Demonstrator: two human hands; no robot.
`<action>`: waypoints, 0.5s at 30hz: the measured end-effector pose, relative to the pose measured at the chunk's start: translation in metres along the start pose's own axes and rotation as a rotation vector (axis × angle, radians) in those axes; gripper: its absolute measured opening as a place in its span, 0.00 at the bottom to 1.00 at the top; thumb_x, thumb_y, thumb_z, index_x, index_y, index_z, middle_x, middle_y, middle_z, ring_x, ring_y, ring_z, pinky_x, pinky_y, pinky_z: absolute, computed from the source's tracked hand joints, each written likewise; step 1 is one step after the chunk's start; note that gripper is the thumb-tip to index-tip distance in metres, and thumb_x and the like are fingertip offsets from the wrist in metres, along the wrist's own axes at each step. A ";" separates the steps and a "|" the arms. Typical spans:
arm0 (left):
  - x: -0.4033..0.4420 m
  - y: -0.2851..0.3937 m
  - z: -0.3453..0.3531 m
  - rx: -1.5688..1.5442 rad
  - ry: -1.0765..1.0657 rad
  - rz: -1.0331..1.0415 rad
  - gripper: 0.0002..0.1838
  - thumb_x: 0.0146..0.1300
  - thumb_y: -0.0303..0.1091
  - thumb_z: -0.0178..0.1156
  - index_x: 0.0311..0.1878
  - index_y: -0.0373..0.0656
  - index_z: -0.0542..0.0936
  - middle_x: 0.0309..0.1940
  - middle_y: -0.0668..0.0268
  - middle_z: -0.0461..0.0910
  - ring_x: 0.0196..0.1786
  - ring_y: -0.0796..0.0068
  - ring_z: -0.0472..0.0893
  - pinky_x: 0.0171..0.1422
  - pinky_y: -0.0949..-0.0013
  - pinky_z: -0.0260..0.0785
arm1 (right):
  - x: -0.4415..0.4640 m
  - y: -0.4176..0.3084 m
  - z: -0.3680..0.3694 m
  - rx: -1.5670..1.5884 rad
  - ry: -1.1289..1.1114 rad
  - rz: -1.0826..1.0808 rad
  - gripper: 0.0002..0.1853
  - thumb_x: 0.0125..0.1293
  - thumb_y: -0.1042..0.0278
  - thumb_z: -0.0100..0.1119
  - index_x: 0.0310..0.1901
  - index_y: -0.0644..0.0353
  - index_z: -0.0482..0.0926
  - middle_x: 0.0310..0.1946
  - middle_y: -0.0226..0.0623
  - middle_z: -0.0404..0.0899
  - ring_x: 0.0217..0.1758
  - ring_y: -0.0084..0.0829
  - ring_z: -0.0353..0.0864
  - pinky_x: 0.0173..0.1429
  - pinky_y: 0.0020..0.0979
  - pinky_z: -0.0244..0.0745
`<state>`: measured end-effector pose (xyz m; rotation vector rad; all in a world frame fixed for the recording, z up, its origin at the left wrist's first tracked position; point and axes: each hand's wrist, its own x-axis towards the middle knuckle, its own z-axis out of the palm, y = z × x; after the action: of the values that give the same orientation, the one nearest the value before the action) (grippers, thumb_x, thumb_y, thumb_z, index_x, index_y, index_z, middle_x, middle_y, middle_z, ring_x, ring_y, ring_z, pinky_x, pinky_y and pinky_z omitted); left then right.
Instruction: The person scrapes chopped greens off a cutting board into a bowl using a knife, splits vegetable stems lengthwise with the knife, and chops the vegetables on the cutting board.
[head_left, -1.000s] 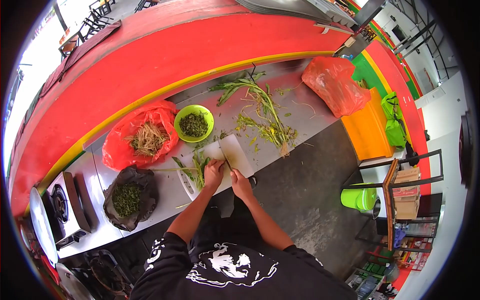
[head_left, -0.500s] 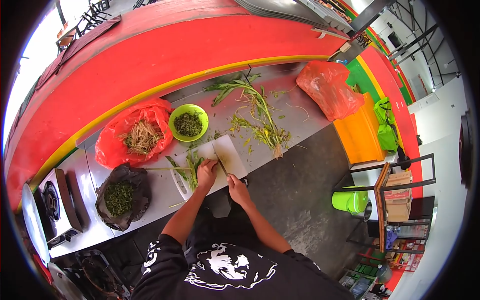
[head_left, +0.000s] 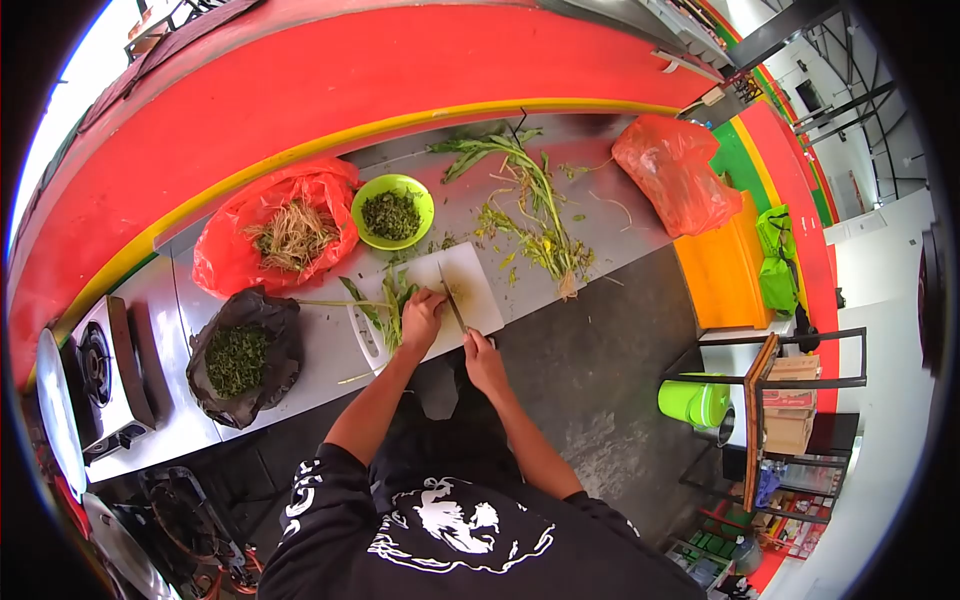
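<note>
On a white cutting board (head_left: 478, 284) my left hand (head_left: 423, 318) is closed over a small bunch of leafy greens (head_left: 389, 312), whose leaves stick out to its left. My right hand (head_left: 486, 364) grips the handle of a knife (head_left: 452, 301). The blade rests over the board, just right of my left fingers, pointing away from me. A little chopped green matter lies by the blade. Beyond the board stands a lime-green bowl (head_left: 427, 222) holding chopped greens (head_left: 390, 214). Uncut leafy stalks (head_left: 540, 205) with roots lie on the steel counter to the right.
A red plastic bag (head_left: 215, 250) with dry roots and a black bag (head_left: 285, 330) of chopped greens sit left. Farther left is a gas stove (head_left: 112, 372). Another red bag (head_left: 672, 175) lies at the counter's right end, near an orange box (head_left: 715, 275). A green bucket (head_left: 692, 403) stands right.
The camera view has shifted and turned slightly. Both hands stay at the board, with the left still on the greens and the right still on the knife.
</note>
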<state>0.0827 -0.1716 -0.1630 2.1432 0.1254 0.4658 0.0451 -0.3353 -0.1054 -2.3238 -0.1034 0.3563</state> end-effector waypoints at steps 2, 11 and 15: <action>0.001 0.000 0.000 0.017 -0.018 0.003 0.09 0.55 0.24 0.63 0.40 0.43 0.86 0.36 0.61 0.81 0.45 0.56 0.80 0.51 0.56 0.72 | 0.002 0.008 0.008 0.026 0.020 -0.010 0.18 0.76 0.54 0.48 0.59 0.52 0.75 0.44 0.55 0.82 0.47 0.58 0.81 0.47 0.50 0.77; 0.003 -0.003 -0.002 -0.007 0.002 0.059 0.09 0.56 0.23 0.64 0.41 0.39 0.85 0.36 0.57 0.81 0.43 0.52 0.81 0.49 0.55 0.74 | 0.002 -0.009 0.000 0.020 0.003 0.036 0.18 0.76 0.54 0.47 0.58 0.54 0.76 0.42 0.54 0.82 0.48 0.58 0.80 0.48 0.50 0.77; 0.000 0.000 -0.004 0.014 0.029 0.079 0.10 0.54 0.23 0.64 0.41 0.40 0.85 0.37 0.58 0.81 0.44 0.54 0.80 0.52 0.56 0.73 | -0.005 0.006 0.019 0.026 0.086 0.013 0.18 0.76 0.54 0.47 0.58 0.53 0.76 0.42 0.57 0.82 0.47 0.60 0.80 0.48 0.51 0.77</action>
<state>0.0814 -0.1687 -0.1605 2.1616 0.0605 0.5435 0.0345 -0.3269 -0.1210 -2.3110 -0.0412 0.2625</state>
